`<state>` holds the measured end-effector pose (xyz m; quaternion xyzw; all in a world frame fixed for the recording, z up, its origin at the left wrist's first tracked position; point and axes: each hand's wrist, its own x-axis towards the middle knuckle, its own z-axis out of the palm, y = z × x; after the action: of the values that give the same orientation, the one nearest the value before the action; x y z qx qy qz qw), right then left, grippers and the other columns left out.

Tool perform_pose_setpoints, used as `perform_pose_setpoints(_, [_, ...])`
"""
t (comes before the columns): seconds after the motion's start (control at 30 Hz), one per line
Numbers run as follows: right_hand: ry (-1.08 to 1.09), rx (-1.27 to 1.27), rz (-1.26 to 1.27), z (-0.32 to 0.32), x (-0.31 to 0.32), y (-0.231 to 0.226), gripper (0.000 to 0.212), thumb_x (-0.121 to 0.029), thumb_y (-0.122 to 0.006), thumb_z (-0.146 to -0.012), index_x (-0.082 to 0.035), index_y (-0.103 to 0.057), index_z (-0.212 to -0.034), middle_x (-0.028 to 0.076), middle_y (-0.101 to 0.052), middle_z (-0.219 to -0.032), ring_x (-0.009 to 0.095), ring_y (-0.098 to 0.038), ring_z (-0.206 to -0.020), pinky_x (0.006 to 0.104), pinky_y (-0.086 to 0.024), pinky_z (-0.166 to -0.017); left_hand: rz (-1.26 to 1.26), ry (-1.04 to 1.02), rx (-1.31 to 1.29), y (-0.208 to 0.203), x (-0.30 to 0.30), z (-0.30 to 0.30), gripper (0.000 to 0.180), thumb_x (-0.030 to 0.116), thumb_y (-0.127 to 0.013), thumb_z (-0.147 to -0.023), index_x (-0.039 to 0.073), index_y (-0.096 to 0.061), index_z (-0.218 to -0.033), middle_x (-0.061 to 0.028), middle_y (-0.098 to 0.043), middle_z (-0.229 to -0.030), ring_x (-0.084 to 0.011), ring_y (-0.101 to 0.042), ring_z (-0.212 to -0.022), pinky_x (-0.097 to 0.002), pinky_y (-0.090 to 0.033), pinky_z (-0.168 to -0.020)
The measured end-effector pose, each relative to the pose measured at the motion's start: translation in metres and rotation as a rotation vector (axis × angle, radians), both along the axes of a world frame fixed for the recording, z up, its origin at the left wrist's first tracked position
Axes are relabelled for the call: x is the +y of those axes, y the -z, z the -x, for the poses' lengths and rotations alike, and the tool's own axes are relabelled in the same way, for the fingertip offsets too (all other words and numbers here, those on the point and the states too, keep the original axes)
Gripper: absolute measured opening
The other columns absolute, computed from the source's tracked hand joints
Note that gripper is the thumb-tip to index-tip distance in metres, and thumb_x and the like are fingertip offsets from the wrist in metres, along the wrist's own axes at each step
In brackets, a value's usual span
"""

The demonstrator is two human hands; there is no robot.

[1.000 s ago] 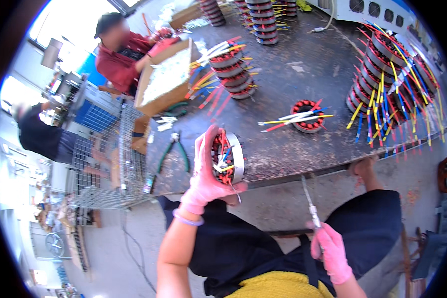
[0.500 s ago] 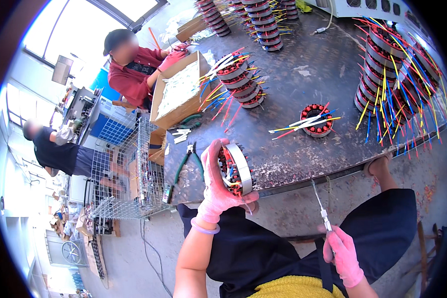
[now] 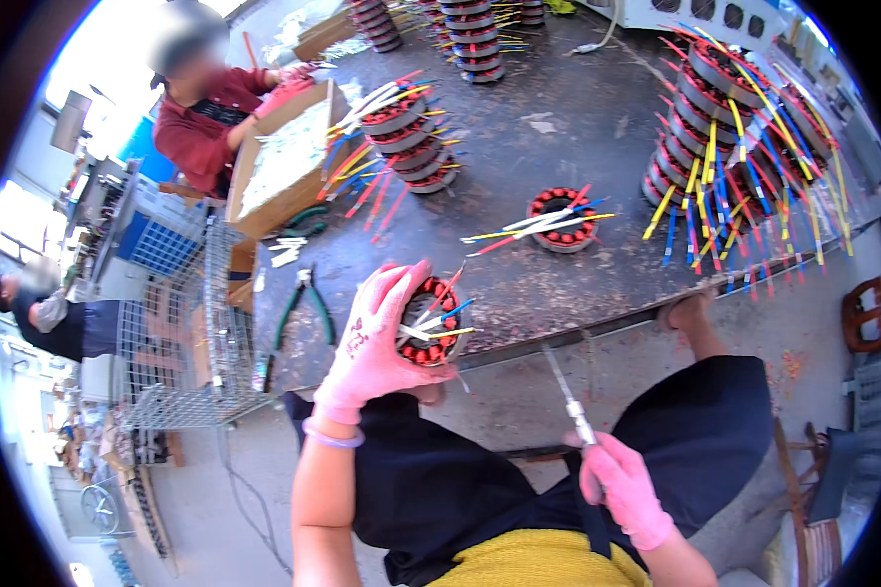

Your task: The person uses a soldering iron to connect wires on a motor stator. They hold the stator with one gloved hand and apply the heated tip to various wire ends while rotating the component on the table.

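Seen from where I stand: tabletop, one, dark and scuffed. Wire basket, one, at its left side. Cartons, two: a near carton filled with white pieces, a far carton behind it. Stacks of coil rings: one mid-table, two at right, the second behind the first, and at least three toward the far side, too overlapped for a sure count. Coil rings outside the stacks, two: a loose ring flat on the tabletop, and the held ring, tilted near the tabletop's front edge, in the left grip, a pink glove clamped around its rim. The held ring should prove dense and stiff, its wires bendable and its coils easily nicked; best taken by the outer rim, clear of both. Pliers, one pair, green-handled, lying with handles spread. Thin rod with white handle, one, in the right grip, gloved fingers together around it, well apart from the held ring. Short white tubes, several, beyond the pliers.
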<state>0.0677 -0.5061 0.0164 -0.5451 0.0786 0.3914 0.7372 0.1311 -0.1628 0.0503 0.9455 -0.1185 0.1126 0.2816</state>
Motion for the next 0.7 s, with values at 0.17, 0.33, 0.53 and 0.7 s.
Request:
perform_pose_setpoints(0.17, [-0.082,0.061,0.014,0.002,0.005,0.001,0.034,-0.017,-0.049,-0.104,0.000,-0.053,-0.132,-0.006,-0.042,-0.068,0.004,-0.041,-0.056,0.0207,-0.032,-0.052,-0.217,0.102,0.075,0.009,-0.006,-0.007,0.099,0.035,-0.087,-0.054,0.007,-0.047,-0.140,-0.0140,-0.054,-0.128,-0.0343,-0.050,-0.123,-0.0488,-0.030,-0.115])
perform_pose_setpoints(0.33, [-0.095,0.060,0.000,0.006,0.012,0.002,0.034,-0.020,-0.048,-0.104,-0.001,-0.054,-0.132,-0.006,-0.039,-0.067,0.004,-0.036,-0.055,0.0213,-0.029,-0.051,-0.228,0.120,0.099,0.014,-0.005,-0.010,0.098,0.035,-0.087,-0.056,0.008,-0.047,-0.141,-0.0139,-0.053,-0.130,-0.0345,-0.048,-0.125,-0.0489,-0.028,-0.117])
perform_pose_setpoints(0.53, [-0.123,0.012,0.046,0.001,0.016,0.003,0.036,-0.022,-0.047,-0.105,0.001,-0.054,-0.132,-0.005,-0.043,-0.064,0.004,-0.036,-0.054,0.0213,-0.029,-0.050,-0.213,0.087,0.148,0.010,-0.003,-0.005,0.099,0.034,-0.088,-0.054,0.011,-0.048,-0.141,-0.0126,-0.052,-0.135,-0.0412,-0.042,-0.131,-0.0508,-0.029,-0.116])
perform_pose_setpoints(0.7, [-0.136,0.052,0.000,0.000,0.017,0.004,0.038,-0.024,-0.047,-0.105,0.001,-0.052,-0.134,-0.006,-0.040,-0.066,0.004,-0.036,-0.056,0.0216,-0.028,-0.052,-0.210,0.097,0.156,0.009,0.001,-0.007,0.097,0.032,-0.088,-0.055,0.011,-0.049,-0.141,-0.0115,-0.050,-0.139,-0.0418,-0.041,-0.133,-0.0511,-0.029,-0.116])
